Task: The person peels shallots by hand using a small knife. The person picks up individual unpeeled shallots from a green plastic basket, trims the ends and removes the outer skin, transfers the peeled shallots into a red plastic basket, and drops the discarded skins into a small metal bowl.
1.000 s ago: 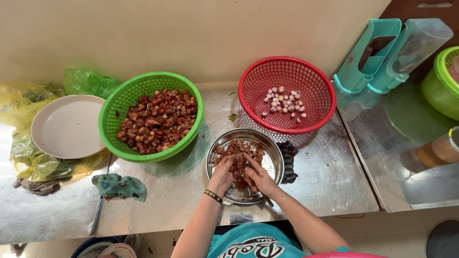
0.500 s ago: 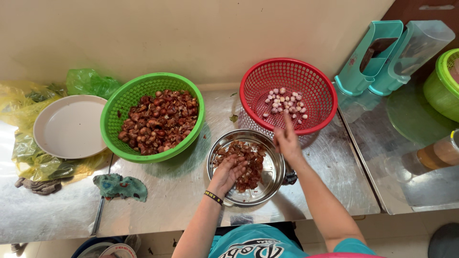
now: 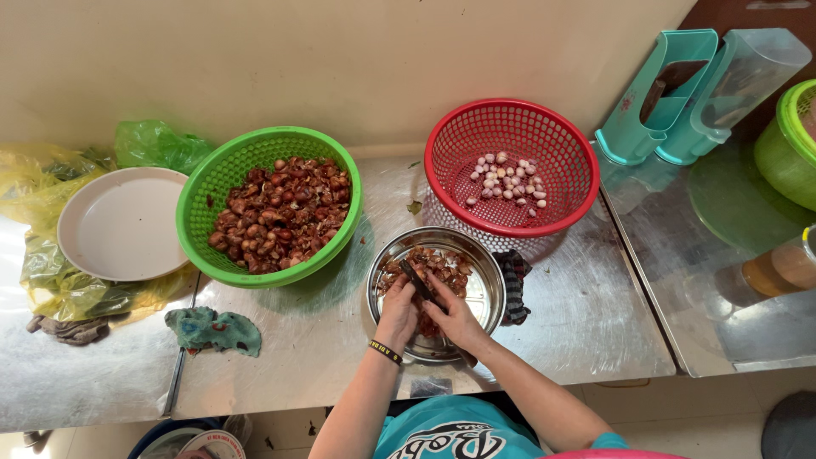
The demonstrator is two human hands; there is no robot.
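Two hands work together over a round steel bowl [image 3: 486, 293] at the near edge of the metal counter [image 3: 586, 314]. The left hand [image 3: 397, 313], with a dark band at the wrist, is curled around something small that I cannot make out; the right hand [image 3: 459, 319] sits touching it and grips a dark-bladed knife [image 3: 418, 282] that points far-left across the bowl. Brown peelings [image 3: 442, 263] lie heaped in the far part of the bowl.

A dark checked cloth [image 3: 514, 285] lies just right of the bowl, tucked against it. Beyond that, the red basket [image 3: 510, 166] holds a small scatter of pale peeled bulbs [image 3: 508, 178]. To the far left, the green basket [image 3: 270, 204] is heaped with reddish-brown unpeeled shallots [image 3: 280, 212].

Further left, an empty cream plate [image 3: 123, 223] rests on crumpled yellow plastic bags [image 3: 51, 285], with a green bag [image 3: 157, 144] behind. A teal rag [image 3: 212, 330] lies on the near counter. At the far right stand a teal container [image 3: 654, 93] and a clear pitcher [image 3: 739, 76], tilted against each other, beside a lime-green tub [image 3: 786, 144].
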